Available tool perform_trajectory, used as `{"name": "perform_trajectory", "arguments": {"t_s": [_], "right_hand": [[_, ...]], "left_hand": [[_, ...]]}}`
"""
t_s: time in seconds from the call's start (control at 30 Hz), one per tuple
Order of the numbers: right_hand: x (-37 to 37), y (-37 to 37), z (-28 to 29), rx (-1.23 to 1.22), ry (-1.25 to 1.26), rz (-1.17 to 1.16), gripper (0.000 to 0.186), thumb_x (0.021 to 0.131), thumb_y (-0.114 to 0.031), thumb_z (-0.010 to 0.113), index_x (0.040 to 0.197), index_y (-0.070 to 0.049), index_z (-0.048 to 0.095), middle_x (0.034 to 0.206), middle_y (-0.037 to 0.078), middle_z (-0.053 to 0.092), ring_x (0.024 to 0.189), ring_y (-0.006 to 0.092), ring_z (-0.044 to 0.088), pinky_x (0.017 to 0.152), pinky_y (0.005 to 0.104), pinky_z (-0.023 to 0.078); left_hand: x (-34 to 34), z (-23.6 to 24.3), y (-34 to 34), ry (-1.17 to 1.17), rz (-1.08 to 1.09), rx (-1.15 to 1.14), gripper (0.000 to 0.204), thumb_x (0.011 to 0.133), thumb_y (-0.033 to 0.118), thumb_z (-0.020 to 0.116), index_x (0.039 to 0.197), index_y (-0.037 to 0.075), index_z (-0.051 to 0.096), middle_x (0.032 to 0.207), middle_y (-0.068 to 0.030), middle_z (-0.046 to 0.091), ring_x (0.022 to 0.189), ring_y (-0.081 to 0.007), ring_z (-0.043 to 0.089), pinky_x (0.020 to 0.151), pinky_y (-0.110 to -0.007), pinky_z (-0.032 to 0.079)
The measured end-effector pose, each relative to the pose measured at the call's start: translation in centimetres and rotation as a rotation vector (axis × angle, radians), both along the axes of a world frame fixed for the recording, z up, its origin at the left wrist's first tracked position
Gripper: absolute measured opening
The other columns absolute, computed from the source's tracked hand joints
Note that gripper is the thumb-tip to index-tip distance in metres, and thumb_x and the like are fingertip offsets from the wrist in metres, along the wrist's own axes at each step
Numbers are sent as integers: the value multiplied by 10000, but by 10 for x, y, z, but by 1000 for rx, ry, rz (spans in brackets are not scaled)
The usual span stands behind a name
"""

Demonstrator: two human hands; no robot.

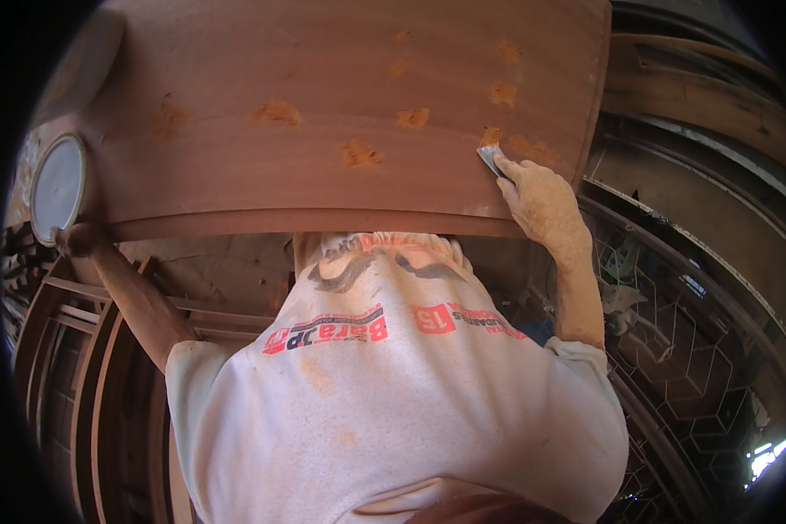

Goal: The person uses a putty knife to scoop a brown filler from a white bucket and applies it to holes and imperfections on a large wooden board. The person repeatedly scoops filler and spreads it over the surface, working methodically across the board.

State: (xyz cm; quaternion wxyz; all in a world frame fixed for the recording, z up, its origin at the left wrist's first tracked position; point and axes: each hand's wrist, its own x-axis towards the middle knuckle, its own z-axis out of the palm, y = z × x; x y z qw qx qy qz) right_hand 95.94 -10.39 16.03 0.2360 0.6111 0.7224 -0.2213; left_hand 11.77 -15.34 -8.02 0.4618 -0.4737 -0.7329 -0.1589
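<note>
My right hand (541, 199) is closed around a putty knife (491, 159), its blade against the reddish-brown wooden panel (323, 179) near the right edge. A dab of orange-brown filler (491, 136) lies just beyond the blade. Several more filler patches (361, 155) are scattered across the panel. At the panel's near left corner, my left hand (80, 239) has its fingers curled at the lower rim of a pale round lid (59, 188). Part of that hand is in shadow, and some of its fingers are hidden.
Another rounded, dull grey-brown object (83, 65) stands at the far left of the panel. Wooden frames (87, 375) lean at the lower left. To the right are stacked boards (707, 166) and a metal grille with hexagonal openings (690, 375).
</note>
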Motion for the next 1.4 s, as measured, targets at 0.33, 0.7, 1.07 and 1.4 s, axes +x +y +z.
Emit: {"name": "perform_trajectory", "arguments": {"t_s": [0.33,0.7,1.07,1.4], "right_hand": [[-24,-12,-1,139,212,-151,427,1040,-287,583,1415,-91,638,1140,181,723,1080,394,688,949,495,538],[-32,-27,-20,228,105,-336,438,1039,-302,585,1411,-80,655,1221,201,728,1134,411,684,1000,497,524],[-55,-19,-25,196,106,-541,469,1022,-284,574,1426,-53,634,1293,254,693,1239,422,645,1053,478,509],[-113,-55,-18,197,361,-253,368,1016,-196,649,1366,-89,686,1002,159,684,921,350,682,855,420,532]], "left_hand": [[-18,-10,-7,-124,-38,71,453,933,303,685,1140,-100,674,1060,-301,732,974,-476,719,873,-557,586],[36,9,17,-92,-90,6,311,978,164,596,1099,-118,648,1025,-283,722,944,-464,718,831,-534,584],[71,18,18,-302,-157,66,333,943,128,628,1172,-113,635,1154,-283,706,1074,-474,692,963,-529,557],[81,30,-24,-283,-185,68,493,860,183,800,1165,-157,614,1079,-317,710,971,-508,710,896,-542,576]]}}
